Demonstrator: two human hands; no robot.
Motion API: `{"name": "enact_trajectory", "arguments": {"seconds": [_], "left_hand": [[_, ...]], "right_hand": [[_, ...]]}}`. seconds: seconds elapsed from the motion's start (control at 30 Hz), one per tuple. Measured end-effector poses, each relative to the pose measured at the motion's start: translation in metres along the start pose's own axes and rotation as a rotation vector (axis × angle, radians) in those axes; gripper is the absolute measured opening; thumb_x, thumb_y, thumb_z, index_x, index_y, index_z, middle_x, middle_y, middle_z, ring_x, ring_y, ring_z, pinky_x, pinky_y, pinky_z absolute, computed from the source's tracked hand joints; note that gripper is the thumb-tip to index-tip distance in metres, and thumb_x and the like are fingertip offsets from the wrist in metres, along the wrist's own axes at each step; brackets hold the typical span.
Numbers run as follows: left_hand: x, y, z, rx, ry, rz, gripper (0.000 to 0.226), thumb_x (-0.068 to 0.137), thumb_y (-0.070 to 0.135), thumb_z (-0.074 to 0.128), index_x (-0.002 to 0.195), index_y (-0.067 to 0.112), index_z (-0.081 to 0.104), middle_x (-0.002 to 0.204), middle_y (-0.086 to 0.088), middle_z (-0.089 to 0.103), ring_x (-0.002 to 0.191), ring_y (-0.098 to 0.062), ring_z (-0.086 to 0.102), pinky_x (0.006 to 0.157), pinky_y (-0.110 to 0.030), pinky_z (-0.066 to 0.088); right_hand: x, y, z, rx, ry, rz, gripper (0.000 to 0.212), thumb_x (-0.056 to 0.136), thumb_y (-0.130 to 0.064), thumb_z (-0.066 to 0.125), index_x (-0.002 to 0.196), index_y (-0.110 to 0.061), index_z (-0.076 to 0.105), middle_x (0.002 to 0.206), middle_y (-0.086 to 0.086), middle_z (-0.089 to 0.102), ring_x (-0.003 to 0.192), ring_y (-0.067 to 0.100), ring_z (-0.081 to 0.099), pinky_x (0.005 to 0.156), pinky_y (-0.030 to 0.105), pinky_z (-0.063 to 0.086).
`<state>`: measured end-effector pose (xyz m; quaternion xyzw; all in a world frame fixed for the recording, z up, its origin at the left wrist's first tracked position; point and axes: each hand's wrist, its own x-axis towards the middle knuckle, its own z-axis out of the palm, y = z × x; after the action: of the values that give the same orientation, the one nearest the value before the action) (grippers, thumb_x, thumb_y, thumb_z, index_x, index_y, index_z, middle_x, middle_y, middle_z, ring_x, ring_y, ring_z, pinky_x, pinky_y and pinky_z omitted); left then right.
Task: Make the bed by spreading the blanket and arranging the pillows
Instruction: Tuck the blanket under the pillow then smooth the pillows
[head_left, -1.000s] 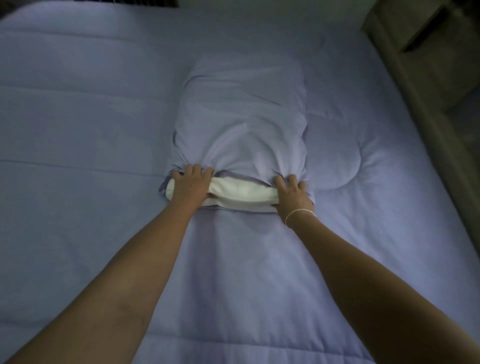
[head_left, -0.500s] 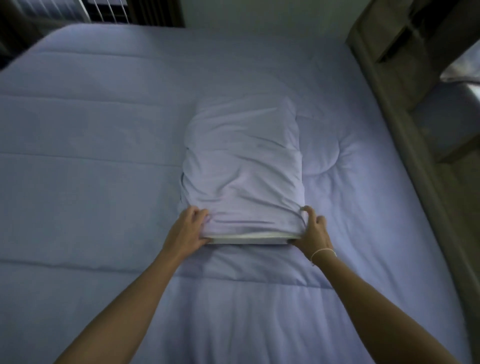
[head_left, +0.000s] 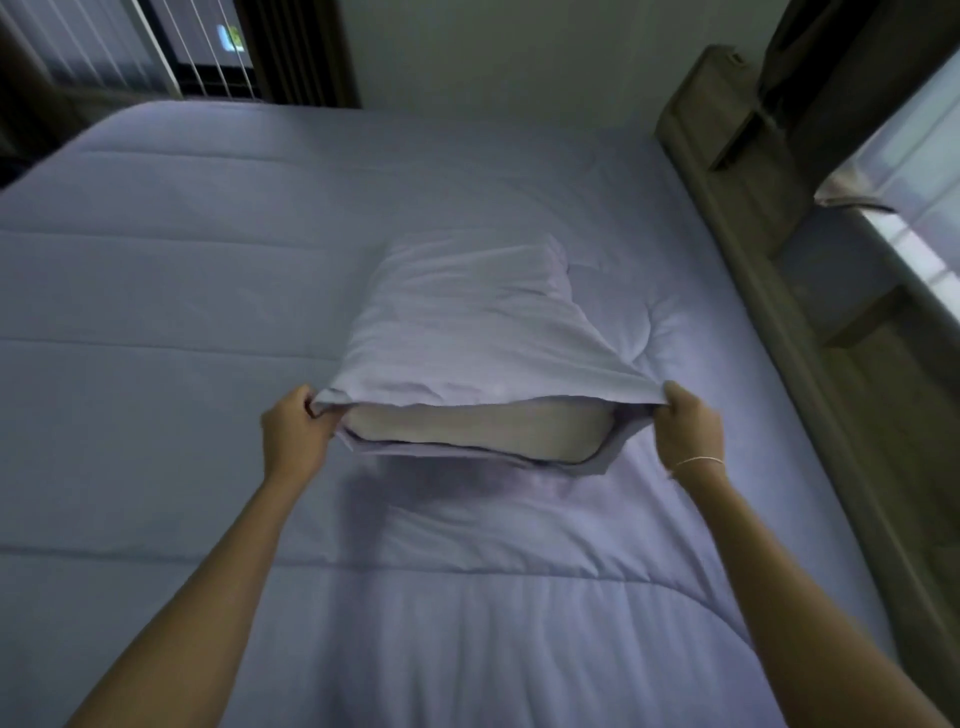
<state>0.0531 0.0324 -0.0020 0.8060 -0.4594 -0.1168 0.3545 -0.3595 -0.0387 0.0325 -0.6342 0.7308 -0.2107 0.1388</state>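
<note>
While both hands' fingers pinch pillowcase (head_left: 467, 332) corners | headboard (head_left: 727, 171) right, blanket (head_left: 156, 312) beneath

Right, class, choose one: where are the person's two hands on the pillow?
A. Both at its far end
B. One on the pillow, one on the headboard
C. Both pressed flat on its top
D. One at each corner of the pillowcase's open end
D: the left hand and right hand each pinch a corner of the pillowcase at its open end, where the white pillow shows.

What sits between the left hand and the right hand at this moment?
In the head view, the open end of the pillowcase spans from the left hand to the right hand, with the white pillow showing inside.
</note>
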Motion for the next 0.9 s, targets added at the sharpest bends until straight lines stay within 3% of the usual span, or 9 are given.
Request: {"name": "enact_trajectory", "arguments": {"seconds": [0.13,0.2,0.37,0.47,0.53,0.67,0.73,0.83,0.9], "left_hand": [[-0.025,-0.024,-0.011,0.14,-0.219,0.019,0.016,0.076,0.006,0.07,0.084,0.005,0.056,0.071,-0.019,0.062,0.067,-0.032,0.058,0.059,-0.033,0.038],[-0.053,-0.053,-0.009,0.33,-0.422,0.007,0.031,0.079,0.008,0.063,0.108,0.011,0.053,0.088,-0.022,0.064,0.08,-0.037,0.062,0.066,-0.035,0.044],[-0.089,-0.084,-0.017,0.414,-0.443,0.179,0.062,0.081,0.002,0.046,0.138,0.027,0.041,0.111,-0.021,0.066,0.094,-0.038,0.066,0.08,-0.039,0.054],[-0.103,-0.098,-0.029,0.502,-0.318,0.565,0.07,0.064,-0.007,0.06,0.128,0.02,0.055,0.082,-0.013,0.072,0.063,-0.031,0.069,0.056,-0.036,0.058],[-0.133,-0.111,-0.039,0.627,-0.43,0.609,0.083,0.051,-0.006,0.076,0.125,0.023,0.054,0.064,-0.008,0.067,0.047,-0.026,0.063,0.043,-0.029,0.052],[-0.183,-0.147,-0.043,0.549,-0.769,0.37,0.071,0.081,0.018,0.053,0.142,0.044,0.027,0.106,-0.006,0.066,0.094,-0.029,0.065,0.08,-0.033,0.053],[-0.191,-0.149,-0.049,0.331,-0.914,0.16,0.058,0.078,0.028,0.049,0.131,0.048,0.041,0.112,-0.005,0.064,0.103,-0.026,0.062,0.086,-0.03,0.05],[-0.185,-0.137,-0.052,0.032,-0.796,-0.137,0.042,0.08,0.024,0.064,0.122,0.021,0.055,0.11,-0.011,0.066,0.096,-0.023,0.061,0.081,-0.029,0.046],[-0.177,-0.129,-0.046,-0.031,-0.673,-0.333,0.041,0.087,0.017,0.061,0.125,0.011,0.05,0.119,-0.014,0.061,0.1,-0.024,0.057,0.087,-0.031,0.043]], "right_hand": [[-0.02,0.03,-0.003,-0.429,-0.454,0.0,0.021,0.093,-0.012,0.041,0.102,-0.01,0.061,0.115,0.017,0.064,0.105,0.036,0.06,0.083,0.035,0.047],[-0.052,0.047,0.014,-0.535,-0.647,0.026,0.028,0.095,-0.021,0.04,0.114,-0.014,0.059,0.123,0.013,0.061,0.11,0.032,0.059,0.09,0.033,0.047],[-0.108,0.064,0.018,-0.487,-0.556,0.05,0.027,0.091,-0.012,0.032,0.109,-0.021,0.051,0.093,0.01,0.057,0.079,0.029,0.06,0.066,0.03,0.045],[-0.13,0.075,0.0,-0.543,-0.521,-0.029,0.021,0.091,-0.017,0.033,0.109,-0.02,0.044,0.091,0.01,0.056,0.079,0.03,0.059,0.068,0.033,0.048],[-0.156,0.093,-0.004,-0.618,-0.56,-0.083,0.025,0.095,-0.023,0.033,0.118,-0.022,0.042,0.109,0.012,0.061,0.095,0.031,0.062,0.079,0.035,0.049],[-0.208,0.12,0.009,-0.439,-0.773,0.094,0.025,0.094,-0.039,0.046,0.111,-0.021,0.049,0.108,0.008,0.063,0.1,0.027,0.062,0.083,0.032,0.048],[-0.214,0.112,0.005,-0.282,-0.908,0.227,0.037,0.083,-0.036,0.065,0.112,-0.023,0.045,0.11,0.007,0.061,0.099,0.024,0.059,0.078,0.028,0.044],[-0.202,0.092,0.0,-0.123,-0.963,0.389,0.06,0.076,-0.009,0.066,0.124,-0.029,0.036,0.119,0.014,0.056,0.091,0.024,0.052,0.065,0.029,0.045],[-0.193,0.087,0.01,-0.034,-0.741,0.415,0.068,0.08,0.001,0.054,0.139,-0.022,0.032,0.116,0.017,0.056,0.087,0.027,0.05,0.066,0.031,0.044]]}}
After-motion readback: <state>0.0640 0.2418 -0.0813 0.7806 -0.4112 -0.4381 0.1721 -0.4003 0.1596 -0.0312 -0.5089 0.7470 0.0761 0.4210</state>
